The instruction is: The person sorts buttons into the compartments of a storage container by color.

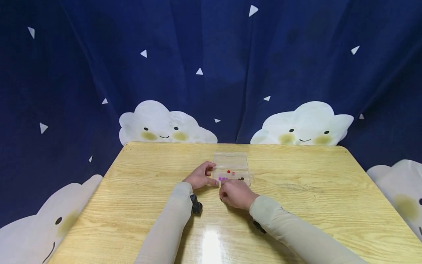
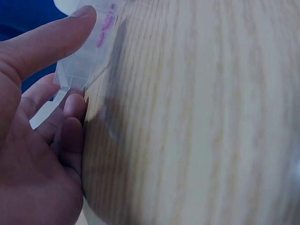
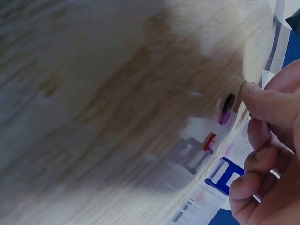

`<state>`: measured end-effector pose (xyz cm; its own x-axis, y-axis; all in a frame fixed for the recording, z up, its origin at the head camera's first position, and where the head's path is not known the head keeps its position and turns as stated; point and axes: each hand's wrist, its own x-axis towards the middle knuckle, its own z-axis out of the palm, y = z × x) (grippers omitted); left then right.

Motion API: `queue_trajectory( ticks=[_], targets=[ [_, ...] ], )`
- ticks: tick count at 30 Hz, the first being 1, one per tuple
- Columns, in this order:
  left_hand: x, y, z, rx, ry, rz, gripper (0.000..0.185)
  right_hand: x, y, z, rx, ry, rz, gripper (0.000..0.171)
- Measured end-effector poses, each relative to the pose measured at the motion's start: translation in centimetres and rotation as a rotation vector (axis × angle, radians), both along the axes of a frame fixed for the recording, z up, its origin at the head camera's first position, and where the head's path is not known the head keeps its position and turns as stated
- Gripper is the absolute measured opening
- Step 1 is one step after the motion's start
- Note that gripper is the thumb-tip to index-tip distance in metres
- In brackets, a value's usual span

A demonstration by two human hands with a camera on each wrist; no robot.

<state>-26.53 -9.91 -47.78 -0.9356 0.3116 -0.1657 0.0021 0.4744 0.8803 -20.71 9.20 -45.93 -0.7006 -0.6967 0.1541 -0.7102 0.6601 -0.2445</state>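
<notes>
A clear plastic box [image 1: 230,173] lies on the table with its transparent lid [image 1: 230,159] raised at the back. Inside show small round pieces: purple ones [image 1: 220,179] at the front left, a red one [image 1: 229,171] in the middle and a black one [image 1: 242,179] at the right. My left hand [image 1: 200,176] holds the box's left end, thumb in front and fingers behind. In front of the box, my right hand [image 1: 238,194] has its fingers curled together. A small dark piece shows at its fingertips; its exact kind is hidden.
Both hands work over a light wooden table [image 1: 148,161] with rounded far corners. Behind it hangs a dark blue curtain [image 1: 224,73] printed with clouds and white triangles. Dark wrist devices [image 1: 196,205] sit at the sleeves.
</notes>
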Motion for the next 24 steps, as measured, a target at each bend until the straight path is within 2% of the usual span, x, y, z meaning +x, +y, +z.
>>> queue_trajectory(
  ticks=[10, 24],
  targets=[
    [0.01, 0.01, 0.0, 0.001, 0.007, 0.007, 0.071, 0.19, -0.05, -0.21, -0.023, 0.014, -0.007, 0.014],
    [0.11, 0.07, -0.12, -0.007, 0.003, 0.003, 0.072, 0.16, -0.33, 0.2, 0.016, 0.019, 0.012, 0.016]
  ],
)
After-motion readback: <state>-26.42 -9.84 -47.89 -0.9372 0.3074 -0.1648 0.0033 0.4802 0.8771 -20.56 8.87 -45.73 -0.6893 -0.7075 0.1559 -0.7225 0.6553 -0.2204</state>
